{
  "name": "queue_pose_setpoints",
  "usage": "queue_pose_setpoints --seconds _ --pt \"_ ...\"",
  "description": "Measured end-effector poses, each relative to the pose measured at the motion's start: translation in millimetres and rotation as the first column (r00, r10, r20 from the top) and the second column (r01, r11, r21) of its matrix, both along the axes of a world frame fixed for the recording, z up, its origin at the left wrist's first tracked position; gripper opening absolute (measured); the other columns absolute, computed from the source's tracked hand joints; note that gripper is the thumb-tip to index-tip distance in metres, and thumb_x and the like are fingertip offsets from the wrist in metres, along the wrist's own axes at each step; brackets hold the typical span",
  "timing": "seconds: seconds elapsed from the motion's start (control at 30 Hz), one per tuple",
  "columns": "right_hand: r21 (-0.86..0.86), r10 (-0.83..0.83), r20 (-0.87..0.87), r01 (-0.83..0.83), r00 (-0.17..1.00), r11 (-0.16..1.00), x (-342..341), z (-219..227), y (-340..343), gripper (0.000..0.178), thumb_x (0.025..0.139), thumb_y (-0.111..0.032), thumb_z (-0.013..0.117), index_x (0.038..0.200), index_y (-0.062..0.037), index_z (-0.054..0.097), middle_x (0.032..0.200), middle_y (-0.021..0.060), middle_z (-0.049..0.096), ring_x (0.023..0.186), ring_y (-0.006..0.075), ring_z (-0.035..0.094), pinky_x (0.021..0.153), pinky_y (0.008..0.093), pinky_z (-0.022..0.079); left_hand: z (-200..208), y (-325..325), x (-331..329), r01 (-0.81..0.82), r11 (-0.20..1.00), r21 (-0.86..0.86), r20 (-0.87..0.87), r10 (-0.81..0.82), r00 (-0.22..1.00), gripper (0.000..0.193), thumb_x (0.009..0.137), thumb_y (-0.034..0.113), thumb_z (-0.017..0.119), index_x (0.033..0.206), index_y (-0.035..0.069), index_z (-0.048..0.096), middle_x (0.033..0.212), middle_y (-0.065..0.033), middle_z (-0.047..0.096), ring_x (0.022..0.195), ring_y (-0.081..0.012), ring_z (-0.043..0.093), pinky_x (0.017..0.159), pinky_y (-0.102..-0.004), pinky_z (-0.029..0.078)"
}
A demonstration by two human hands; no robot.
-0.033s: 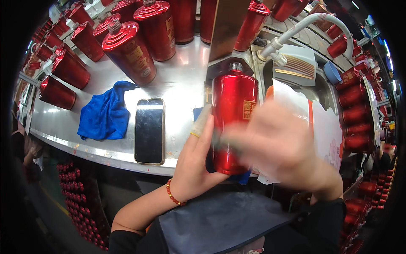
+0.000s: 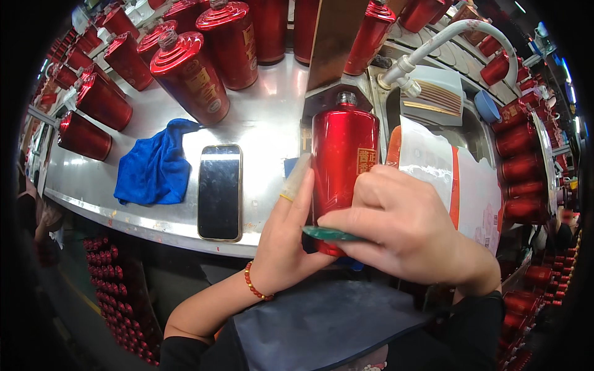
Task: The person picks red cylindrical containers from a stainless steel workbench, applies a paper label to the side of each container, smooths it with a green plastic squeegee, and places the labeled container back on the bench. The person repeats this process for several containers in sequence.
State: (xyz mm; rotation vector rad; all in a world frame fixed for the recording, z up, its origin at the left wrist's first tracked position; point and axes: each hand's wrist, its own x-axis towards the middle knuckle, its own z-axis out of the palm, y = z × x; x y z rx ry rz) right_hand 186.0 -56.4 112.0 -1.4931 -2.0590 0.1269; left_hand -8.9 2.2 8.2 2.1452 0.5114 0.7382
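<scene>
A glossy red bottle point(image 2: 341, 161) with a bare glass neck and gold lettering stands in front of me. My left hand point(image 2: 281, 238) grips its lower left side, fingers along the wall and thumb by the base. A pale covering, held by a yellow band, wraps one of its fingertips. In my right hand point(image 2: 399, 226) a flat green scraper point(image 2: 328, 234) is pinched between thumb and curled fingers. It lies across the bottle's lower front; whether its edge touches the surface I cannot tell.
A black-screened phone point(image 2: 219, 191) and a blue cloth point(image 2: 153, 164) lie on the metal table point(image 2: 266, 99) to the left. Several red bottles point(image 2: 190, 77) stand behind them. On the right are white paper sheets point(image 2: 427, 173), a sink with a pale faucet point(image 2: 448, 37), and a blue bowl point(image 2: 486, 106).
My right hand, blurred by motion before, is now sharp and slightly lower and to the left, with the green scraper plainly visible. The left hand and bottle have barely moved.
</scene>
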Motion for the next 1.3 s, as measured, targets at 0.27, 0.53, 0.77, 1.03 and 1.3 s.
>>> queue_pose_setpoints --seconds 0.27,0.53,0.77,1.03,1.3 --pt "-0.198 -0.301 -0.549 0.228 0.78 0.953 18.5 -40.3 -34.9 0.023 0.081 -0.002 0.082 0.104 -0.0054 0.079 0.08 0.0055 0.066 0.068 0.0157 0.057 0.062 0.0285 0.043 -16.9 16.1 -3.6 0.185 0.976 -0.118 -0.003 -0.187 0.982 0.118 0.078 0.024 0.088 0.163 -0.003 0.01 0.167 -0.0286 0.017 0.154 -0.0433 0.022 0.123 -0.0467 0.025" --pt "-0.265 -0.535 -0.529 0.471 0.659 0.842 32.2 -65.5 -55.5 0.017 0.082 -0.007 0.084 0.098 -0.0063 0.079 0.08 0.0052 0.065 0.07 0.0136 0.057 0.063 0.0273 0.043 -12.3 21.9 -8.2 0.201 0.967 -0.157 -0.142 -0.224 0.964 0.124 0.075 0.031 0.09 0.162 -0.005 0.009 0.167 -0.0301 0.012 0.155 -0.0457 0.017 0.124 -0.0498 0.021" --pt "-0.072 -0.506 -0.397 0.524 0.766 0.849 48.4 -60.6 -39.9 0.018 0.082 -0.001 0.08 0.099 -0.006 0.078 0.077 0.0018 0.063 0.07 0.0125 0.055 0.062 0.0272 0.04 6.5 3.1 2.9 0.055 0.998 0.037 -0.149 -0.049 0.988 0.136 0.069 0.037 0.094 0.16 -0.008 0.003 0.162 -0.0387 0.011 0.151 -0.0527 0.019 0.122 -0.053 0.026" --pt "0.109 -0.469 -0.108 0.48 0.876 0.871 56.6 -18.8 -13.9 0.019 0.077 -0.008 0.082 0.096 -0.0083 0.076 0.074 0.0062 0.06 0.072 0.0214 0.059 0.065 0.0354 0.048 8.8 -1.9 14.5 -0.011 0.984 0.179 -0.078 0.026 0.997 0.132 0.07 0.029 0.095 0.159 -0.01 0.006 0.16 -0.0396 0.017 0.146 -0.0551 0.029 0.118 -0.0529 0.035" --pt "0.036 -0.047 -0.016 0.047 0.999 0.998 34.5 1.1 9.4 0.022 0.072 -0.01 0.086 0.091 -0.0087 0.075 0.073 0.0049 0.056 0.068 0.0226 0.055 0.061 0.036 0.043 5.4 -5.0 11.9 -0.069 0.979 0.194 -0.042 0.079 0.996 0.115 0.073 0.024 0.092 0.154 -0.015 0.02 0.155 -0.0421 0.027 0.142 -0.0559 0.038 0.11 -0.0497 0.046"
